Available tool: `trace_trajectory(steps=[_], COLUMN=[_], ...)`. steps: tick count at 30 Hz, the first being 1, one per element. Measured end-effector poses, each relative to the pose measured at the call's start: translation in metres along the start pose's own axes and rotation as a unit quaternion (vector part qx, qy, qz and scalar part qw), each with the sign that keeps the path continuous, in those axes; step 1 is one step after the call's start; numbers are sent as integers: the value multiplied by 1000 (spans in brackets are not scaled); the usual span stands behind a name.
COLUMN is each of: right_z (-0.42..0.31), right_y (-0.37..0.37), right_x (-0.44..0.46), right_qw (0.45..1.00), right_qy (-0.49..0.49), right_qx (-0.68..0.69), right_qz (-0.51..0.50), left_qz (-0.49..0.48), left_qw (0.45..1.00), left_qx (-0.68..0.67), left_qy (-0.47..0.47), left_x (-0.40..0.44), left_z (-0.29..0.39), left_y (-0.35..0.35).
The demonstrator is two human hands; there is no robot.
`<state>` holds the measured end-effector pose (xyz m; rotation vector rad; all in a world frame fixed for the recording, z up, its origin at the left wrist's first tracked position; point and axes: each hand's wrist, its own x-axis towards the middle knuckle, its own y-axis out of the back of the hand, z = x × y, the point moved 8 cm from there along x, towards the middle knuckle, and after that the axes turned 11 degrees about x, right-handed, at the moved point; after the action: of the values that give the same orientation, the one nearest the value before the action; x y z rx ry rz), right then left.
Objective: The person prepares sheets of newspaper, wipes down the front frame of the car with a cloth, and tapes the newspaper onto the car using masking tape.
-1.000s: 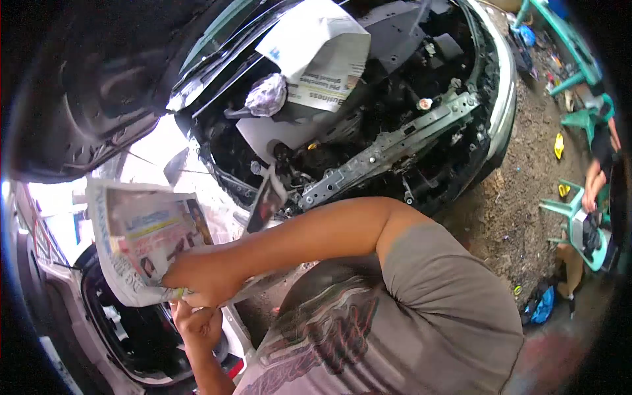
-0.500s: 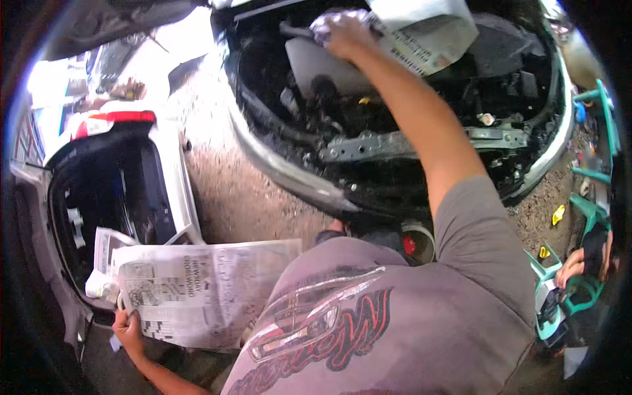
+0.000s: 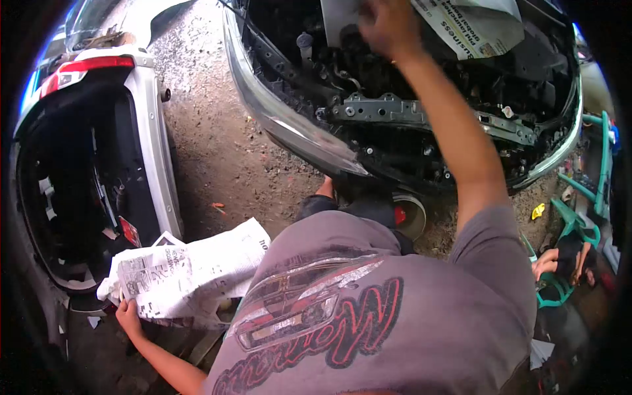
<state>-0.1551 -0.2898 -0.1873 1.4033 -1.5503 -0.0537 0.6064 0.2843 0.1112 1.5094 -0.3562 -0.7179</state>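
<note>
At the lower left, my left hand (image 3: pixel 129 317) grips the edge of an open newspaper sheet (image 3: pixel 191 270), which spreads toward my shirt. My right hand (image 3: pixel 390 29) reaches over the open engine bay (image 3: pixel 368 85) at the top of the view; it is smeared by motion, so its fingers and anything in them cannot be made out. Just right of it, a newspaper page headed Business (image 3: pixel 477 29) lies over the engine bay. A metal crossbar (image 3: pixel 388 109) runs along the bay's front, beneath my right forearm.
A white car with an open rear (image 3: pixel 153 131) stands at the left. A bucket (image 3: pixel 413 220) is on the ground by my legs. Green plastic stools (image 3: pixel 556 293) and another person's arms (image 3: pixel 548 263) are at the right. A yellow object (image 3: pixel 538 211) lies on the dirt.
My hands have separated; the right moved from the newspaper to crumpled paper in the bay, then left that spot. My left hand kept the sheet, now lower and spread. The view has shifted.
</note>
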Motion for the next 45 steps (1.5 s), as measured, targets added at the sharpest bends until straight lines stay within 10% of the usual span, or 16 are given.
trace_trajectory(steps=[4,8,45], right_z=[-132,-179,-146], right_y=[-84,-208,96], right_x=[-98,-233,-447], right_qw=[980,965,947], right_qy=[43,75,-297], right_qx=[144,13,-117], right_qz=[-133,-249,-38], left_qz=[-12,-53,-160], left_qw=[998,993,931], left_qx=[25,60,-43], left_qy=[-53,-92,-326], left_x=[61,106,181], left_z=[-7,10,250], left_y=[-31,-48,-69])
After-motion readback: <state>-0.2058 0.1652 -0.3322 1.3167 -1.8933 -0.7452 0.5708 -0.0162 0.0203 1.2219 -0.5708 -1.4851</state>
